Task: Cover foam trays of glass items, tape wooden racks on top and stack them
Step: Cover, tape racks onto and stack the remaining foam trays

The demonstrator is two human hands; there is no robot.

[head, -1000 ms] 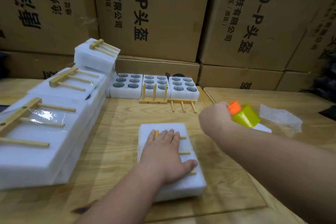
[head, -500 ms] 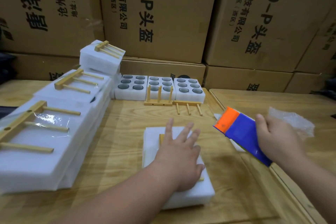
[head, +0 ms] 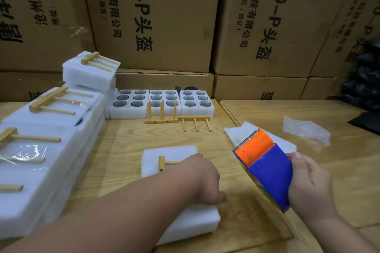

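Finished white foam stacks (head: 47, 150) with taped wooden racks line the bench's (head: 127, 146) left edge. Your left hand (head: 202, 178) rests on the covered foam tray (head: 178, 222) near the front edge, its grip hidden, a rack (head: 164, 162) showing beneath. Your right hand (head: 308, 185) grips the orange-and-blue tape dispenser (head: 265, 168).

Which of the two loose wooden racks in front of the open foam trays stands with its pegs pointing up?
The left wooden rack, in front of the middle open tray: its three pegs rise upright. The right rack lies flat, pegs pointing toward the camera.
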